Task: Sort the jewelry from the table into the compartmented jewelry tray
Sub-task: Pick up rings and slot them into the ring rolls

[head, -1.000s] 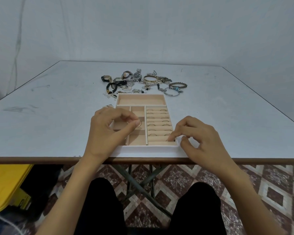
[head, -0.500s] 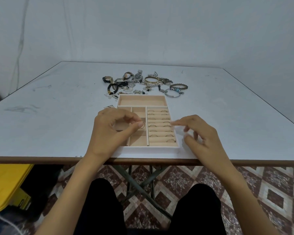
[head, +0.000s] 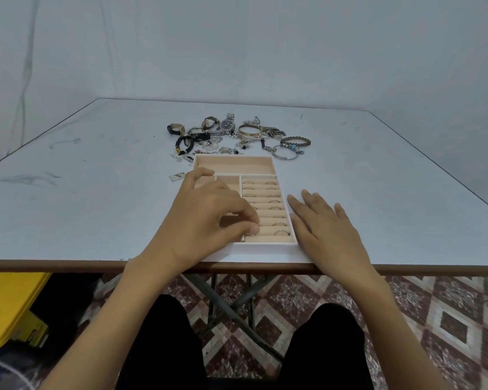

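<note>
— so where's that ring (head: 250,234) sitting?
— you're pinching it in your left hand (head: 209,218), over the front row of the tray (head: 265,250). right hand (head: 324,232) is lying flat beside it, fingers straight.

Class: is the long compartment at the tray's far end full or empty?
Empty: the long compartment shows only bare peach lining; the jewelry lies beyond it.

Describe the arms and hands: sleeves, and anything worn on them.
The left hand and right hand are bare: no gloves, rings, watch or bracelet show. The forearms are bare too, with no sleeve in view down to the bottom edge.
</note>
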